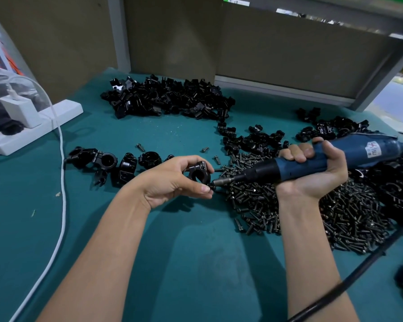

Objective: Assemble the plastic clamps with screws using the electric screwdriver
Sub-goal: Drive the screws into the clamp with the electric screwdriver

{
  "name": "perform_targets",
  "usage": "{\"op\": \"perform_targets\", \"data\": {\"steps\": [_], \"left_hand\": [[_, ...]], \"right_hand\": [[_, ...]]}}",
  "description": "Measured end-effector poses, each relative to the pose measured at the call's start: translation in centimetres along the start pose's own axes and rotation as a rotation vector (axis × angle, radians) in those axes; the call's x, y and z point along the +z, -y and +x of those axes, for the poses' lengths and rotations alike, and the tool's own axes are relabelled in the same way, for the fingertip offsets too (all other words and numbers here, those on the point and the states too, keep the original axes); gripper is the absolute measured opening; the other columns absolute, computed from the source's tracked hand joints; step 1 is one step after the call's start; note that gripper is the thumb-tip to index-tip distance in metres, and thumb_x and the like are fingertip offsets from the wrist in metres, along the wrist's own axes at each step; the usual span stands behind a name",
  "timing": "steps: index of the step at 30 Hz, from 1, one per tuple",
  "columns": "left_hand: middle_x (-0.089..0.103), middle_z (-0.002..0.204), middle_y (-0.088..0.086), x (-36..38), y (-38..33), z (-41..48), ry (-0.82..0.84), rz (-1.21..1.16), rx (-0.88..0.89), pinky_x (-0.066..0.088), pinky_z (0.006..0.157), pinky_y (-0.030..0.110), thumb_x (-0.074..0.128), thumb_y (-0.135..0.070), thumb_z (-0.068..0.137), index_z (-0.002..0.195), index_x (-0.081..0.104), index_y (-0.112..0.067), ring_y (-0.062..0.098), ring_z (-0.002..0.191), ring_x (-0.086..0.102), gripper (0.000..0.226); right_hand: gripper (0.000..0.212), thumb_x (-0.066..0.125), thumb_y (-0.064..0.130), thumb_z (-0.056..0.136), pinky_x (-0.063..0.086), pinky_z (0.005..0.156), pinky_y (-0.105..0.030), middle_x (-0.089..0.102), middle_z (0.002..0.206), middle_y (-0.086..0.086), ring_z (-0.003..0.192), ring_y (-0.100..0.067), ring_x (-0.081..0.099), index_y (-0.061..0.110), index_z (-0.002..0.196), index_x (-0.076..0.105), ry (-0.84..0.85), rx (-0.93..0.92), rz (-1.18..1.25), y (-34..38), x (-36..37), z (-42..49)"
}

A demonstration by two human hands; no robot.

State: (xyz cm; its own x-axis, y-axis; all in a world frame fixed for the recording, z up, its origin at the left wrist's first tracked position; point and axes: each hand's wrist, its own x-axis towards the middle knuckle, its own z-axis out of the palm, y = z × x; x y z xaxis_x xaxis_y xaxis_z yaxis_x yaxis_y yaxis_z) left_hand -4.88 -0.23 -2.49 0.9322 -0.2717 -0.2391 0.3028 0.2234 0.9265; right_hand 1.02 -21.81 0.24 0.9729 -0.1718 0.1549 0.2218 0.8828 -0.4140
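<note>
**Left hand grips a clamp, driver bit set against its corner**

Left hand (172, 180) is seen near the middle of the green table (196, 263), its thumb and fingers curled round a black plastic clamp (197, 174). The clamp is held off the table surface, with its round bore turned toward the camera. The metal bit (221, 181) of the electric screwdriver (335, 154) is set against the clamp at its 4 o'clock corner, just above the thumb tip. Whether a screw is seated there cannot be told.

At 3 o'clock from the left hand, the right hand (312, 180) is turned palm up, and its fingers are wrapped round the driver's blue body. The driver is held nearly level, with its nose pointed toward 9 o'clock. A black cord (358, 263) is seen crossing the table edge at 4 o'clock.

A large screw pile (335, 217) is spread beneath the right hand and on toward 4 o'clock. A few loose screws (140, 147) are scattered at 12 o'clock from the left hand. A short row of clamps (102, 162) is laid out at 9 o'clock from it. A heap of clamp parts (168, 98) is piled at the table's 12 o'clock, and a smaller heap (254, 138) lies at 1 o'clock. A white cable (62, 182) and a white power strip (33, 126) are found at 9 to 10 o'clock.
</note>
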Motion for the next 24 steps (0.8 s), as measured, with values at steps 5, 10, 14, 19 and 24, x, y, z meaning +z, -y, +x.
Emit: {"op": "perform_targets", "data": {"steps": [5,10,14,19,24], "left_hand": [[0.062,0.109,0.026,-0.12,0.19,0.17,-0.020,0.022,0.009,0.061,0.073,0.028,0.074,0.011,0.062,0.098,0.069,-0.009,0.039,0.090,0.072,0.041],[0.059,0.113,0.026,-0.11,0.26,0.25,-0.036,0.033,0.017,0.061,0.072,0.029,0.071,0.017,0.068,0.100,0.068,-0.006,0.039,0.092,0.072,0.039],[0.057,0.115,0.025,-0.09,0.21,0.18,-0.042,0.022,0.018,0.062,0.069,0.029,0.074,0.010,0.059,0.098,0.070,-0.006,0.045,0.099,0.069,0.042],[0.056,0.113,0.024,0.00,0.16,0.13,-0.043,0.019,0.030,0.061,0.065,0.027,0.075,0.009,0.058,0.097,0.071,-0.006,0.036,0.089,0.071,0.042],[0.058,0.112,0.025,0.27,0.12,0.09,-0.048,0.010,0.032,0.060,0.066,0.027,0.075,0.010,0.058,0.097,0.071,-0.006,0.032,0.084,0.072,0.043]], "right_hand": [[0.008,0.052,0.021,0.068,0.035,0.047,-0.021,0.043,0.052,0.006,0.042,-0.010,0.039,0.015,0.073,0.050,-0.027,-0.003,0.003,-0.16,-0.05,-0.08],[0.006,0.052,0.020,0.066,0.034,0.047,-0.021,0.042,0.051,0.005,0.041,-0.010,0.038,0.015,0.069,0.050,-0.056,-0.003,0.007,-0.34,-0.16,-0.15],[0.006,0.053,0.020,0.066,0.035,0.047,-0.021,0.043,0.051,0.005,0.041,-0.010,0.038,0.015,0.064,0.052,-0.080,0.002,0.022,-0.47,-0.30,-0.16],[0.006,0.055,0.020,0.064,0.037,0.046,-0.020,0.043,0.051,0.005,0.041,-0.010,0.039,0.014,0.063,0.052,-0.111,0.009,0.036,-0.61,-0.38,-0.15],[0.007,0.054,0.020,0.064,0.036,0.046,-0.020,0.043,0.051,0.006,0.041,-0.010,0.039,0.015,0.060,0.053,-0.106,0.006,0.042,-0.42,-0.37,-0.19]]}}
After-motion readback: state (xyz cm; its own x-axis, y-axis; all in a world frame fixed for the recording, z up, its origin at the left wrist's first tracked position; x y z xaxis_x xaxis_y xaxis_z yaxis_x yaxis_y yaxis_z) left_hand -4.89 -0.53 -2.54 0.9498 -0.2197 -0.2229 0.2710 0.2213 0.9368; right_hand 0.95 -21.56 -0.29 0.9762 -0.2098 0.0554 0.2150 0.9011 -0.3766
